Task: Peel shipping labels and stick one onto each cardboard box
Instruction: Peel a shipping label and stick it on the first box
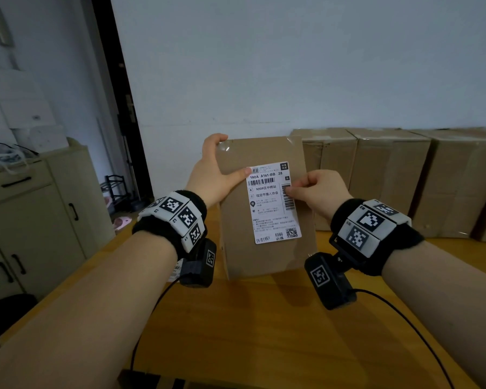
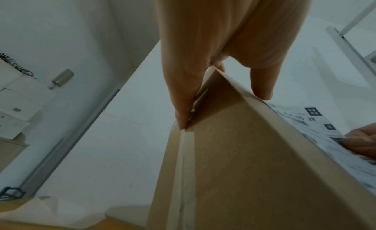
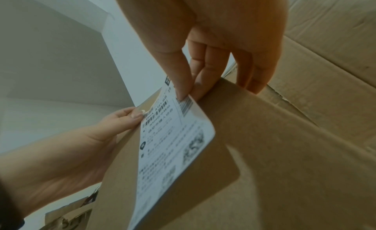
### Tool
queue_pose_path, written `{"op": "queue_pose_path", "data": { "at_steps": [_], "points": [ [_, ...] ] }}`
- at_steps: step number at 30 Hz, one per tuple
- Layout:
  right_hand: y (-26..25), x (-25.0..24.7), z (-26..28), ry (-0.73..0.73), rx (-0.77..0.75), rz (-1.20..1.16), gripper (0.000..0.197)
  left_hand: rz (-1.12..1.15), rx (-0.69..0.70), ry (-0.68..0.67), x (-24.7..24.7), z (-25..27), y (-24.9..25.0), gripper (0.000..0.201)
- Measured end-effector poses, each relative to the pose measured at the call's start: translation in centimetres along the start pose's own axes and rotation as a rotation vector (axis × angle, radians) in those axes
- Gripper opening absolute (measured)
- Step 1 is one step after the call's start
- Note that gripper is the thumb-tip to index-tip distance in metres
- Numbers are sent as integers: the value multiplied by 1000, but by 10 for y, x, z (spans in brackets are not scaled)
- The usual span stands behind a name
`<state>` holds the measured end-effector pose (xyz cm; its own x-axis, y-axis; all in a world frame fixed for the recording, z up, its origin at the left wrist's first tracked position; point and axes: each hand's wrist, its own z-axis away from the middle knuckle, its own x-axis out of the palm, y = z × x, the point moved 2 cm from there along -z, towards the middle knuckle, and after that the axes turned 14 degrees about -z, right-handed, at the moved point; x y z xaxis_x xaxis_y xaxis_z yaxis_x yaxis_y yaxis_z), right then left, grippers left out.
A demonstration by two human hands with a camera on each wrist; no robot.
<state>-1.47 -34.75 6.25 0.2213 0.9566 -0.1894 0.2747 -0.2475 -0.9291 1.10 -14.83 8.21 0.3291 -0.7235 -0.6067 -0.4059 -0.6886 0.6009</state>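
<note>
A flat brown cardboard box (image 1: 264, 256) stands upright on its lower edge above the table. My left hand (image 1: 216, 169) grips its top left corner, fingers behind and thumb pressing the upper left corner of a white shipping label (image 1: 272, 209). My right hand (image 1: 312, 189) pinches the label's right edge by the barcode. In the right wrist view the label (image 3: 173, 145) curves away from the box (image 3: 284, 153) on its right side, held between thumb and fingertips (image 3: 183, 93). The left wrist view shows the box edge (image 2: 244, 169) and my fingers (image 2: 183, 96) along it.
Several large taped cardboard boxes (image 1: 390, 178) line the wall at the back right. The wooden table (image 1: 250, 332) carries the wrist cameras' cables. A beige cabinet (image 1: 34, 220) stands to the left. Crumpled white paper (image 2: 50, 209) lies on the table near my left wrist.
</note>
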Motion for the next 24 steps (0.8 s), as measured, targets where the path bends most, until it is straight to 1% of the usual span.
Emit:
{"op": "queue_pose_path", "data": {
  "at_steps": [8, 11, 14, 16, 24],
  "points": [
    [1, 1, -1, 12, 15, -3, 13, 9, -3, 18, 2, -1, 0, 69],
    [1, 1, 0, 18, 7, -4, 14, 13, -6, 23, 2, -1, 0, 68],
    [2, 3, 1, 25, -2, -15, 11, 20, -15, 20, 1, -1, 1, 68],
    [3, 3, 1, 30, -10, -15, 13, 21, -19, 16, 1, -1, 1, 68],
    [2, 4, 0, 40, -59, 64, 15, 23, -26, 25, 0, 0, 2, 67]
  ]
}}
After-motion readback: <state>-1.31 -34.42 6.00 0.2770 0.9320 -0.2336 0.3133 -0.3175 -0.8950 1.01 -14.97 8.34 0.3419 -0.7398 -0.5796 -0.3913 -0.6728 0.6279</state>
